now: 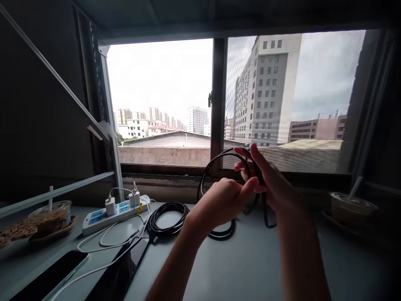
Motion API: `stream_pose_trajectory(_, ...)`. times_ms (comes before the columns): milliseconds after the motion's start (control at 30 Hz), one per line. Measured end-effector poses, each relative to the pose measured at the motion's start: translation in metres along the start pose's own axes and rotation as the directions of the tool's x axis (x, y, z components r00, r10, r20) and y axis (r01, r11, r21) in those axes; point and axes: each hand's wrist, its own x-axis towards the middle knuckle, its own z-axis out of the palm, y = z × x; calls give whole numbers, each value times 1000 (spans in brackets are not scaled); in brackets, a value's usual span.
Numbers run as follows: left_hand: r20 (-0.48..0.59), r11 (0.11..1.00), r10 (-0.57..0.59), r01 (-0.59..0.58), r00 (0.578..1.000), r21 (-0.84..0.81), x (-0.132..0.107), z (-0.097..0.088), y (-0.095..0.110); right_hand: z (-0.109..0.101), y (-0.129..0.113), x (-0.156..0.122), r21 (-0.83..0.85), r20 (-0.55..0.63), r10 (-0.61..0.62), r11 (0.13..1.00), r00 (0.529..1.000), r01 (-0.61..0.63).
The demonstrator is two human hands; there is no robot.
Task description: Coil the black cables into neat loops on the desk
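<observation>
Both of my hands are raised above a grey desk [244,267] in front of a window. My left hand [224,200] is closed in a fist around a black cable [213,165] that arcs up in a loop. My right hand [266,177] has the same cable wound over its fingers, which curl around the loops. The cable's lower loop [222,233] hangs down to the desk below my hands. A second black cable, coiled [167,217], lies flat on the desk to the left.
A white power strip [115,211] with two white chargers and white leads sits at the left. A dark phone [46,278] and a dark tablet lie near the front left. Lidded drink cups with straws stand at the far left [52,217] and right [352,205].
</observation>
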Motion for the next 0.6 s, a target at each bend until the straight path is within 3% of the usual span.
stream_pose_trajectory(100, -14, 996, 36, -35, 999, 88, 4, 6, -4, -3, 2, 4, -126, -87, -55, 991, 995, 44)
stream_pose_trajectory(233, -206, 983, 62, -23, 977, 185, 7, 6, -7, -8, 12, 15, -167, -190, -74, 985, 979, 42)
stream_pose_trajectory(400, -504, 983, 52, 43, 862, 176, -1, -19, -3, -15, 19, 22, -378, -244, -295, 906, 924, 190)
stream_pose_trajectory(467, -529, 973, 89, 39, 844, 225, -4, -30, -6, -17, 17, 21, -460, -215, -375, 853, 902, 245)
stream_pose_trajectory(600, -455, 946, 181, -28, 872, 324, 0, -35, -28, -11, 10, 10, -608, -109, -562, 690, 820, 392)
